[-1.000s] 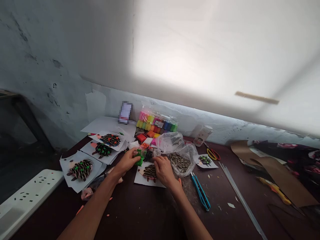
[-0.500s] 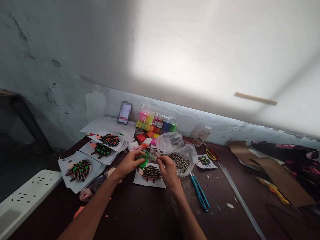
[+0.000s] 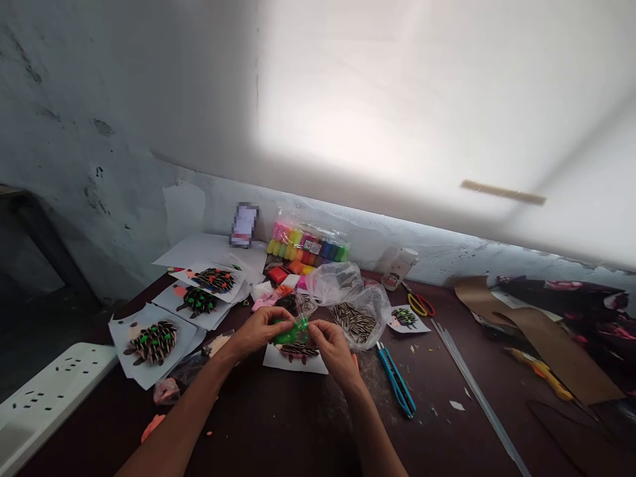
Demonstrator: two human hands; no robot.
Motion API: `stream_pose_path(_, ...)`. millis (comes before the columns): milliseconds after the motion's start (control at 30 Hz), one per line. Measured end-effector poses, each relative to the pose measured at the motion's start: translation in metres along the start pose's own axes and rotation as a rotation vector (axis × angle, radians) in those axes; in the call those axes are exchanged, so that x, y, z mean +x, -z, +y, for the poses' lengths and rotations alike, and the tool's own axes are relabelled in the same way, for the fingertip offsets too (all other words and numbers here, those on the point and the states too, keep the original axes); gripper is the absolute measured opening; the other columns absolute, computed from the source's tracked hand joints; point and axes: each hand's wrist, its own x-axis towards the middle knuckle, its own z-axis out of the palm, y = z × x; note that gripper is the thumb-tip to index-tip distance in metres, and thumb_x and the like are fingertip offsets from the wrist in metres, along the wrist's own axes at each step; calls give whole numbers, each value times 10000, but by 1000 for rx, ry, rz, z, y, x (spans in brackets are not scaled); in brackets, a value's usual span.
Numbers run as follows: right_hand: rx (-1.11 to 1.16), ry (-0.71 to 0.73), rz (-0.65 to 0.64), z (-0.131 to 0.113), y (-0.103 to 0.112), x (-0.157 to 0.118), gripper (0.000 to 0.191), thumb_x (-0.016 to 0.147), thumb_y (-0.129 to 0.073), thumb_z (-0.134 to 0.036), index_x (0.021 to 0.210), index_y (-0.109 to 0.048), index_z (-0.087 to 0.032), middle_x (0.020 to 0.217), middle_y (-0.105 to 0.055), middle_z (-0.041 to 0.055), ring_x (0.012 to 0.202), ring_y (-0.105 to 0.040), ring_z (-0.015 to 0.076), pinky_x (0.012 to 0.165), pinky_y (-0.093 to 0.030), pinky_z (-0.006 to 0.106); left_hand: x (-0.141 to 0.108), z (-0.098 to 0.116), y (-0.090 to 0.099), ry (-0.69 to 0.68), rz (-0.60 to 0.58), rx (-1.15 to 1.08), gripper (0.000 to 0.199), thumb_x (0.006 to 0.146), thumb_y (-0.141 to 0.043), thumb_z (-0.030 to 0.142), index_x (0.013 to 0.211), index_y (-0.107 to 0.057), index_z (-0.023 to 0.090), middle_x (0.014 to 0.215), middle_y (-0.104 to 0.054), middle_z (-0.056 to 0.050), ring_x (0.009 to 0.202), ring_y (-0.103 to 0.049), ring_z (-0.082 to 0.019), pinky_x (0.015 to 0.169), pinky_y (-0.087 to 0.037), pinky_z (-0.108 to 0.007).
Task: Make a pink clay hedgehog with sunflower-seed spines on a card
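Between my two hands is a bright green piece of modelling clay in a clear wrapper (image 3: 297, 330). My left hand (image 3: 263, 329) pinches its left side, and the fingers of my right hand (image 3: 325, 336) are closed on its right edge. Beneath it lies a white card with a hedgehog (image 3: 294, 358) whose spines are dark striped seeds; the green packet hides its upper part. Just behind my right hand, a clear plastic bag holds many striped seeds (image 3: 354, 321).
Finished-looking hedgehog cards (image 3: 154, 341) lie at left, above a white power strip (image 3: 54, 384). Coloured clay packs (image 3: 311, 248) and a bottle (image 3: 399, 270) stand along the wall. On the right are a teal cutter (image 3: 396, 381), scissors (image 3: 421, 305), glue sticks (image 3: 472, 391) and a glue gun (image 3: 541, 374).
My hands have come closer together at the green packet, and my right hand now grips its edge. The packet is spread wider over the hedgehog card. The view has shifted slightly.
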Motion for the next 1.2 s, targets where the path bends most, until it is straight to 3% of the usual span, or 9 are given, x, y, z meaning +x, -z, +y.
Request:
stream_pose_path(200, 100, -45, -31, -1, 2, 0, 360, 722, -654, -515, 713, -672, -155, 603, -576, 1, 541, -474, 106, 504, -367, 226, 0, 0, 0, 14, -39, -18, 341, 727, -632, 471, 801, -687, 143, 733, -667, -31, 671, -580, -149, 632, -454, -244)
stream_pose_path(400, 234, -96, -64, -6, 1, -4, 319, 628, -756, -460, 618, -617, -173, 517, -541, -32, 479, -452, 89, 480, -357, 218, -3, 1, -3, 18, -54, -128, 354, 683, -699, 431, 885, -682, 141, 804, -685, -44, 691, -611, -153, 647, -486, -259)
stream_pose_path(600, 183, -96, -93, -6, -2, -4, 414, 734, -647, -545, 584, -613, -160, 503, -545, -13, 469, -449, 86, 481, -350, 217, -3, 1, -4, 13, -2, -130, 335, 630, -751, 434, 707, -646, 126, 611, -603, 0, 536, -524, -100, 520, -423, -216)
stream_pose_path(900, 221, -95, -157, -6, 1, -3, 375, 688, -695, -517, 738, -716, -146, 553, -588, -1, 498, -461, 88, 506, -364, 221, -4, 7, -3, -2, -30, -36, 346, 688, -694, 458, 741, -670, 116, 665, -623, -19, 604, -536, -114, 574, -424, -220)
stream_pose_path(1200, 197, -81, -166, -13, -4, -5, 264, 703, -687, -419, 657, -686, -160, 554, -605, 2, 522, -506, 103, 516, -388, 224, 0, -1, -4, -33, -11, -10, 342, 664, -706, 445, 755, -680, 117, 699, -647, -39, 634, -561, -137, 588, -445, -238)
